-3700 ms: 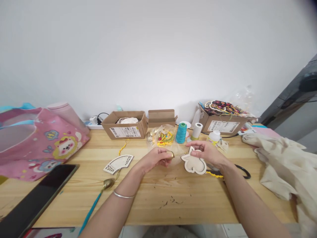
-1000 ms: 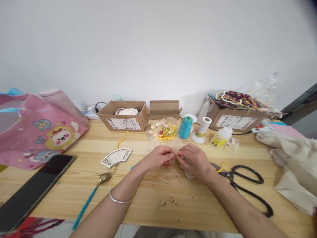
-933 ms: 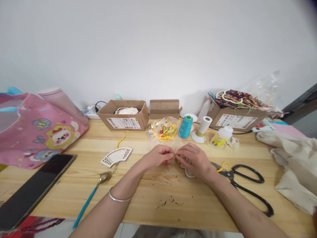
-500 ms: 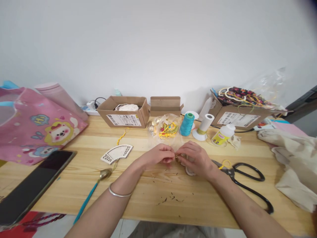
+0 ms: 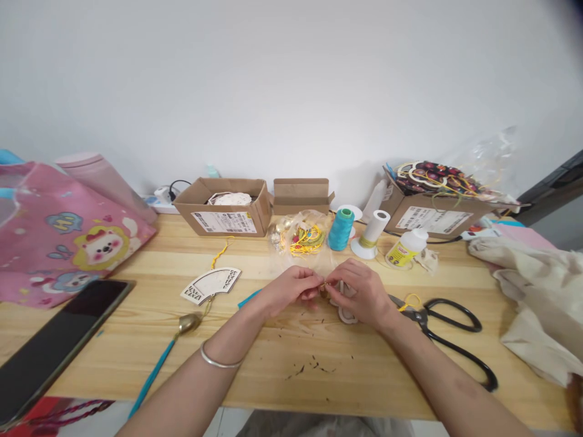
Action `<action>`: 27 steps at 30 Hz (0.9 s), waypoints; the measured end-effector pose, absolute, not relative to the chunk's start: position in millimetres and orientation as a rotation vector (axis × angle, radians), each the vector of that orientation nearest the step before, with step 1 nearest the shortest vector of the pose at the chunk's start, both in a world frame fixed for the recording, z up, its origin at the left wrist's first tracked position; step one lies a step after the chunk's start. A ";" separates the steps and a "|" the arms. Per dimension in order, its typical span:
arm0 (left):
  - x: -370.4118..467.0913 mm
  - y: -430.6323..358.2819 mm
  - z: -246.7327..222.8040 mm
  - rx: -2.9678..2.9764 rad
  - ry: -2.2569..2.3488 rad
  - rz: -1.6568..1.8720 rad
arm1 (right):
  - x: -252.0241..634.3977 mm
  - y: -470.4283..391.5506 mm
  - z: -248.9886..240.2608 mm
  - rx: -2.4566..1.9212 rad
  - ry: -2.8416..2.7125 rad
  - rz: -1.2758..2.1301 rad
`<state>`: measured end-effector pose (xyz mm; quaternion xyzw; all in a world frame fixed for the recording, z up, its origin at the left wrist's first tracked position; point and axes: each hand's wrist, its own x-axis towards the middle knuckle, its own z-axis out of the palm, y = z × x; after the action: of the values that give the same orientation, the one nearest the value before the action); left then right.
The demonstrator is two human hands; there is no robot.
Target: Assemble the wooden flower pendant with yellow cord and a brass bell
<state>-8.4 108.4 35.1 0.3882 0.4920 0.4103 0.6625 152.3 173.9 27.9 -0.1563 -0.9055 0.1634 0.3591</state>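
Note:
My left hand and my right hand meet over the table, both closed in a pinch. Between their fingertips is a thin gold-yellow cord; its ends are hidden. Below my right hand, partly covered by it, lies a pale wooden cutout. A teal tassel pokes out beside my left wrist. Left of my left forearm rests a fan-shaped wooden ornament with a yellow cord, a brass bell and another teal tassel.
Black-handled scissors lie right of my right hand. Behind stand a bag of yellow cords, a teal thread spool, a white spool, a glue bottle and cardboard boxes. A phone lies left.
The view has shifted slightly. A teal tassel now shows beside my left wrist. My fingers have moved a little and stay pinched together.

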 end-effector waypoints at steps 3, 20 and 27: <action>-8.4 108.5 35.4 0.879 1.102 0.929 | 152.4 173.4 28.0 -0.443 -2.320 0.464; -5.8 112.6 35.4 1.065 1.342 1.131 | 151.7 173.2 29.0 -0.784 -2.102 1.100; -3.9 110.2 33.7 0.952 1.260 1.160 | 151.0 175.5 28.2 -0.723 -2.085 1.024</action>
<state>-3.9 110.2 33.7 0.4034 0.5340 0.4916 0.5572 151.0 175.5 28.2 -0.2788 -0.8037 0.3947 0.3472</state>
